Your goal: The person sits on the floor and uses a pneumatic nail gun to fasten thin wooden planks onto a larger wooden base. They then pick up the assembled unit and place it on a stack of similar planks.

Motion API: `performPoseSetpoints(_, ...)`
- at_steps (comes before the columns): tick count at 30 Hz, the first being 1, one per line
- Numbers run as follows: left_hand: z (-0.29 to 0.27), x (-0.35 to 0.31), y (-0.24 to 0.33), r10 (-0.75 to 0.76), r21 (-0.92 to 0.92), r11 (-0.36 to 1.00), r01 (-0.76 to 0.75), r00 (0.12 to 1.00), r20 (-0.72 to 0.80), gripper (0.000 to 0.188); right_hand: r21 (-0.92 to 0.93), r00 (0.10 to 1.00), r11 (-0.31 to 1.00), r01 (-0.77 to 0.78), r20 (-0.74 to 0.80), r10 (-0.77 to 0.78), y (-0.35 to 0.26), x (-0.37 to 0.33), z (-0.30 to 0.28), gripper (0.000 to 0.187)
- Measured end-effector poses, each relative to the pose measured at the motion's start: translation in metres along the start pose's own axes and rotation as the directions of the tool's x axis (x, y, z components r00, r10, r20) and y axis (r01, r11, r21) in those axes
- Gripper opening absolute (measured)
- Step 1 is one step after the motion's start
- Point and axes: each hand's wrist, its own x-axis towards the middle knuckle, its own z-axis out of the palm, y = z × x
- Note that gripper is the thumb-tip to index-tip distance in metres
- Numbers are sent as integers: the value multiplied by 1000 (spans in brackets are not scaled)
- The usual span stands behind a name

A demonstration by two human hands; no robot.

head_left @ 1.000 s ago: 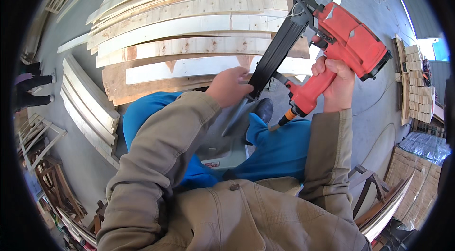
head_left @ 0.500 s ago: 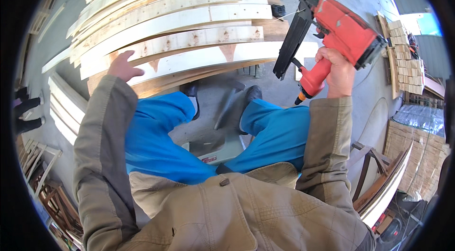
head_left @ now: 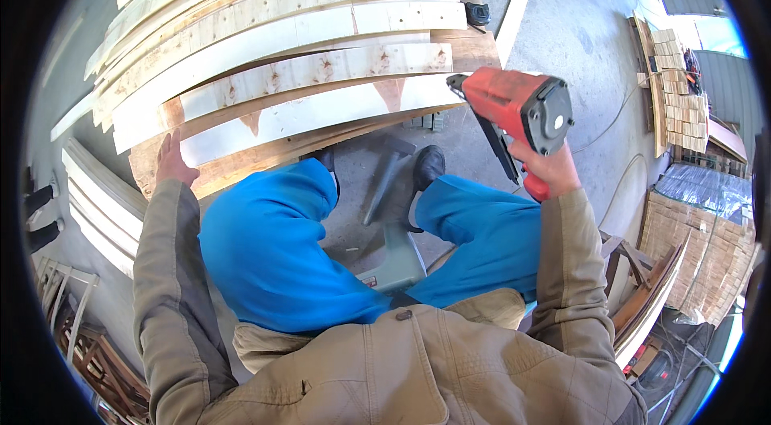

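In my right hand (head_left: 554,166) is a red and black nail gun (head_left: 507,104), gripped by its handle. Its nose is by the right end of the nearest pale board (head_left: 321,118); whether it touches the wood I cannot tell. At that board's left end lies my left hand (head_left: 174,162), fingers stretched out and holding nothing. A knotty board (head_left: 321,74) runs just beyond, and more pale boards (head_left: 281,32) lie side by side past it. Under them shows a brown wooden surface (head_left: 470,49).
A black tape measure (head_left: 477,14) sits at the boards' right end. One loose strip (head_left: 518,4) lies beyond it. White planks (head_left: 104,192) are stacked at left. Bundled wood (head_left: 691,240) and a stack of blocks (head_left: 683,92) stand at right. A grey stool (head_left: 397,260) is between my legs.
The nail gun has come down and left, and its nose has swung toward the nearest board's right end. My left hand has moved left and down to that board's left end.
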Motion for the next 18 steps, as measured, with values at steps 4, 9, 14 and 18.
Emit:
performPoseSetpoints(4, 12, 16, -10, 1, 6, 1000, -1, 1000, 30, 117, -160, 969, 956, 245, 69, -237, 12, -8, 1, 60)
performPoseSetpoints(9, 24, 33, -28, 64, 52, 996, -68, 995, 80, 115, -83, 956, 964, 253, 177, -235, 11, -13, 8, 60)
performPoseSetpoints(14, 27, 33, -49, 151, -48, 987, -151, 989, 6, 110, -58, 903, 926, 374, 250, -349, -2, -15, 20, 69)
performPoseSetpoints(18, 38, 39, -57, 88, -79, 993, -86, 996, 27, 107, -50, 876, 932, 359, 361, -319, -22, -16, 30, 75)
